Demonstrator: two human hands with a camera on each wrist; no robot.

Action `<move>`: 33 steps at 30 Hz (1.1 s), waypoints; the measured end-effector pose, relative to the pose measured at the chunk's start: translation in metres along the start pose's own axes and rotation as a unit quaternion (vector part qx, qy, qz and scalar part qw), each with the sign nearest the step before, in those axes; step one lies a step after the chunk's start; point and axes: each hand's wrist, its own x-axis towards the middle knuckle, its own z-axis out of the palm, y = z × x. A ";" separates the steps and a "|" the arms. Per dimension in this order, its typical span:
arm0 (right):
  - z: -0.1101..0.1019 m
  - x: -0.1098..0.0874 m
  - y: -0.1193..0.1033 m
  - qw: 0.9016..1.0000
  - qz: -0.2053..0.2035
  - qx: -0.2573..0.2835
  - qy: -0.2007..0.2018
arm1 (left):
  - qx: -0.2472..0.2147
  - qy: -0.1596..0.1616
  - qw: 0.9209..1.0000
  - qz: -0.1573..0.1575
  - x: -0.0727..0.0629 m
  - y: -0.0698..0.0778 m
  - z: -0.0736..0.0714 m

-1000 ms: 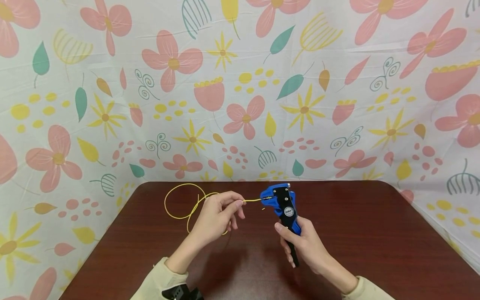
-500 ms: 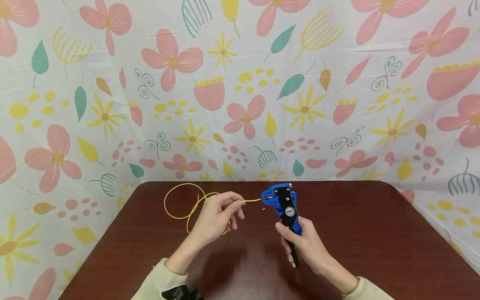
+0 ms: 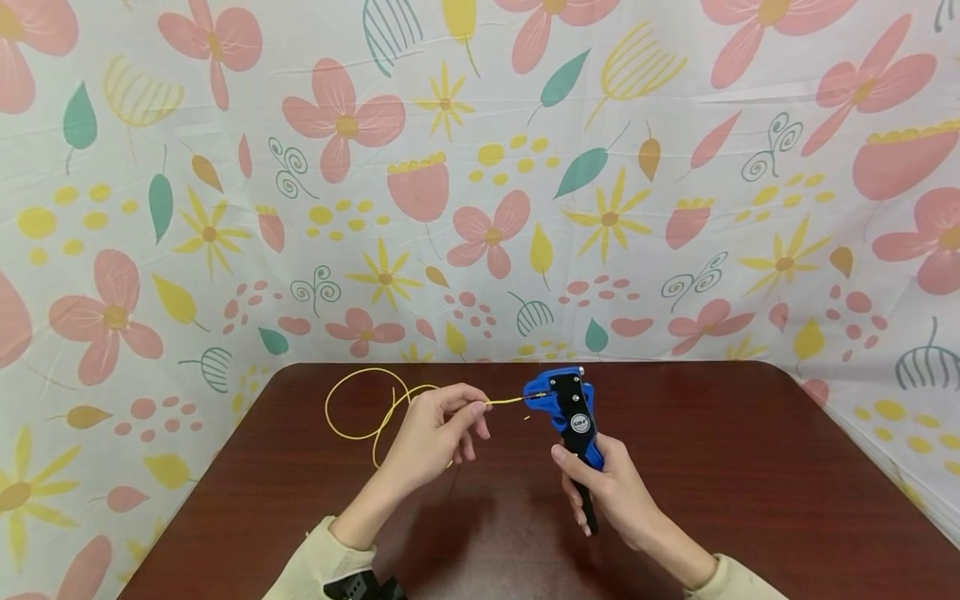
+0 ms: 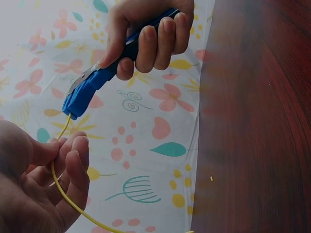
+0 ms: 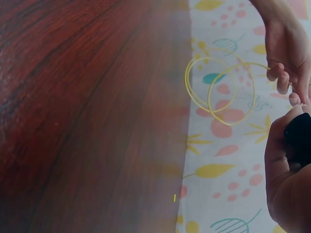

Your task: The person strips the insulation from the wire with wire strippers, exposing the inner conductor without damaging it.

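Observation:
My left hand (image 3: 435, 429) pinches a thin yellow wire (image 3: 504, 402) between thumb and fingers, a short way from its end. The wire's tip sits in the jaws of a blue and black wire stripper (image 3: 573, 412). Around the stripper's handle my right hand (image 3: 618, 492) is wrapped, holding the tool upright with its head toward the left. In the left wrist view the wire (image 4: 63, 187) runs from the stripper's nose (image 4: 75, 104) through the left fingers and curves away below. The wire's far part hangs in loose loops (image 5: 221, 121) beyond the left hand.
A tiny yellow scrap (image 5: 174, 198) lies on the dark brown wooden table (image 3: 712, 467). Behind the table hangs a white cloth (image 3: 480, 317) printed with flowers and leaves. A black device (image 3: 363, 585) is strapped at the left wrist.
The stripper has shifted very slightly right since a second ago, and its grip on the wire looks about the same. The wire loops sway slightly left; both hands stay nearly still.

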 end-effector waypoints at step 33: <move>-0.006 -0.003 -0.003 0.997 -0.053 -0.060 -0.006 | 0.000 0.002 1.000 -0.003 -0.002 0.003 -0.002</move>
